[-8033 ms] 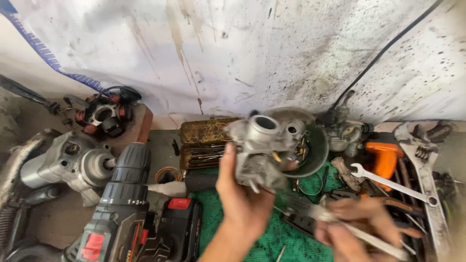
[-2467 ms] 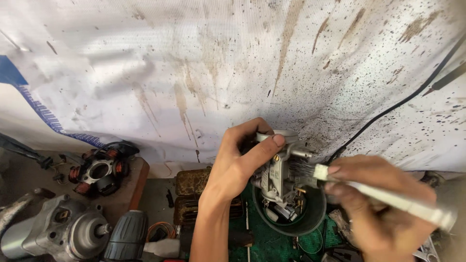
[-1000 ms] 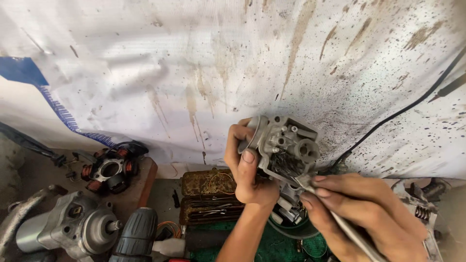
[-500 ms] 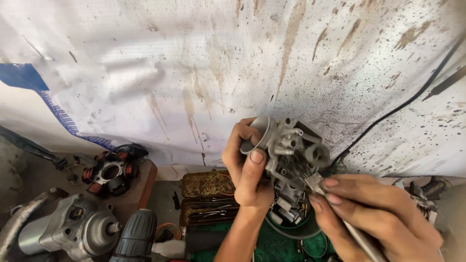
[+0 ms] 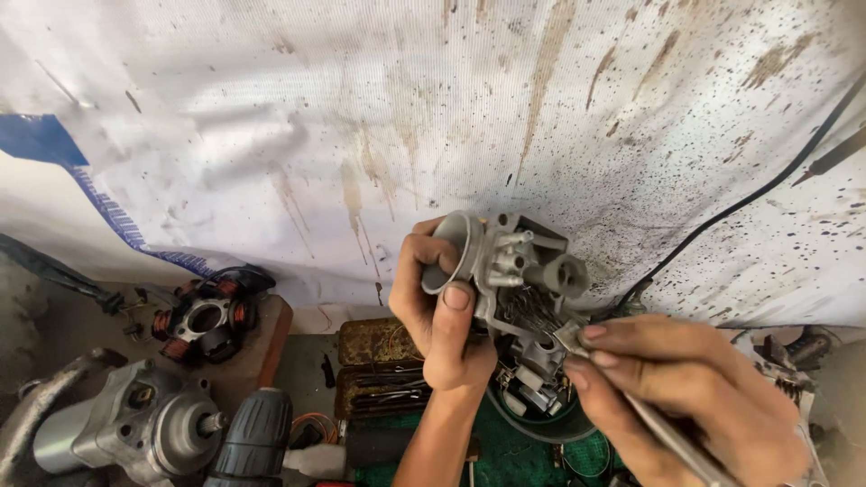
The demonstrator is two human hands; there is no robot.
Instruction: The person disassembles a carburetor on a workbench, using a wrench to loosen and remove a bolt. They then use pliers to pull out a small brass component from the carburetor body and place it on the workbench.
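The left hand grips the carburetor raised before the stained sheet, its open underside turned toward the right hand, which pinches a screwdriver into it.

A stained white tarp hangs behind; black cable crosses it.

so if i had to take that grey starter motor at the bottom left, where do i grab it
Grip the starter motor around its round grey body, coming from above. It lies on its side with the shaft nose pointing right toward the drill, so the barrel's curved flank is the open part; the nose end is crowded.
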